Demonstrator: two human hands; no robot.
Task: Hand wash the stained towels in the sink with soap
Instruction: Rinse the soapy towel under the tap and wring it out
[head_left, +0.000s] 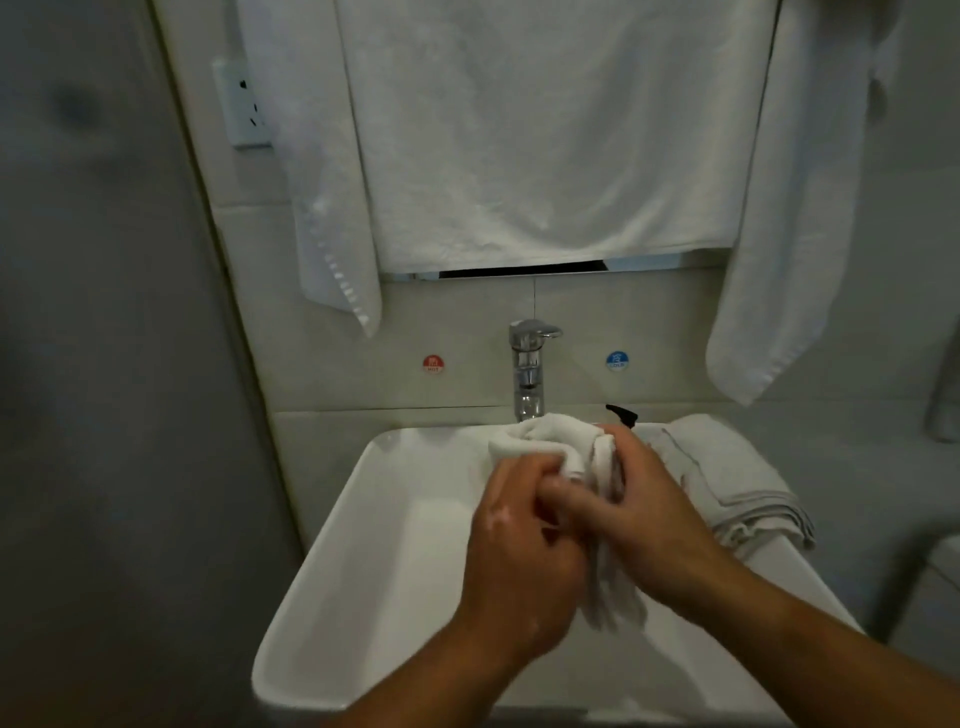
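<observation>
1. Head view, only 1 angle here: both hands are bunched round 1 white towel (550, 441), held over the sink (363, 545) just in front of the faucet (529, 374).
2. Left hand (519, 566) grips the wad's lower left side, fingers curled in, skin looking wet.
3. Right hand (654, 519) wraps the right side, fingers curled round the cloth, and touches the left hand.
4. The towel's tail hangs between the wrists into the basin. Can't tell if any water sits in there.
5. A folded towel stack (743, 483) lies on the sink's right rim, and a black pump top (623, 414) pokes up behind the right hand.
6. On the wall, a big hanging towel (545, 156) sits above the faucet, with a red hot sticker (432, 362) and a blue cold sticker (616, 359) on either side of it.
</observation>
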